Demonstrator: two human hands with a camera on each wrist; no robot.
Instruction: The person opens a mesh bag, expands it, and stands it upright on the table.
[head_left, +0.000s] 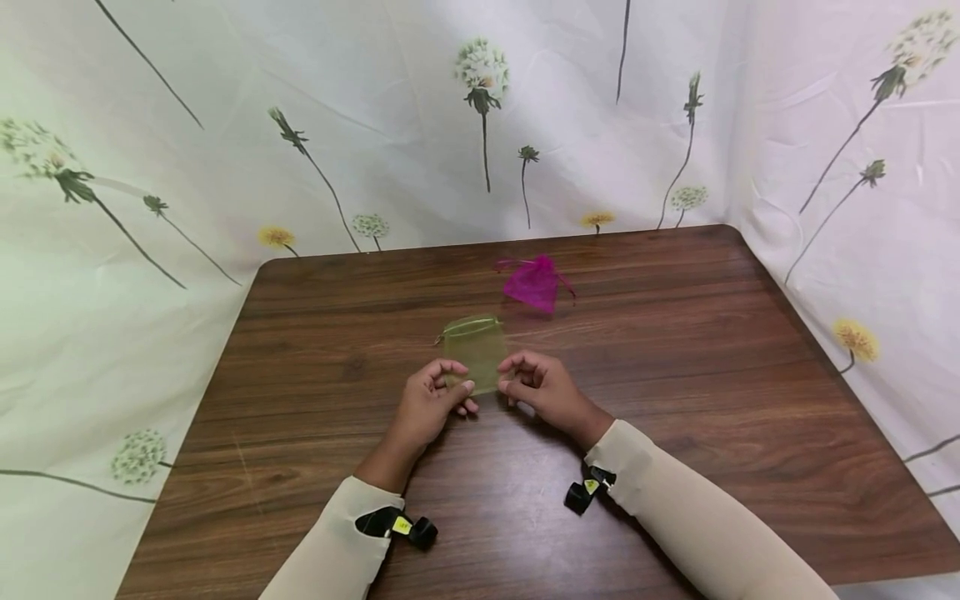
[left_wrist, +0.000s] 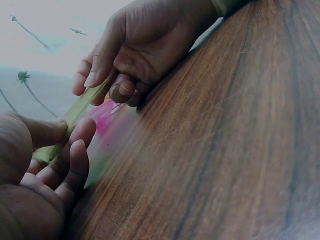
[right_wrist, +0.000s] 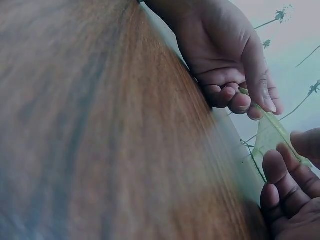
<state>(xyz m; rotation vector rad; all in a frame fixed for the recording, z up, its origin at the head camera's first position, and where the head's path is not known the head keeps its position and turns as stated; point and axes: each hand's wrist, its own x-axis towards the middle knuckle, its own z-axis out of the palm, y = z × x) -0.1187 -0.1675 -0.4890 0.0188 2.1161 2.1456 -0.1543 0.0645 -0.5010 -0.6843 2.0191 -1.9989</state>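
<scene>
A sheer green drawstring pouch (head_left: 476, 350) is held by both hands at its near corners, its gathered drawstring end pointing away toward the back of the table. My left hand (head_left: 431, 404) pinches the left corner between thumb and fingers. On the other side, the thumb and fingers of my right hand (head_left: 551, 392) pinch the right corner. Both wrist views show the pouch's edge stretched between the two hands, close over the wood; in the right wrist view a thin cord hangs beside the pouch (right_wrist: 272, 135).
Beyond the green pouch, a magenta drawstring pouch (head_left: 534, 285) lies on the brown wooden table (head_left: 322, 492), its cords spread to both sides. A white cloth (head_left: 420, 125) printed with dandelions hangs behind and beside the table.
</scene>
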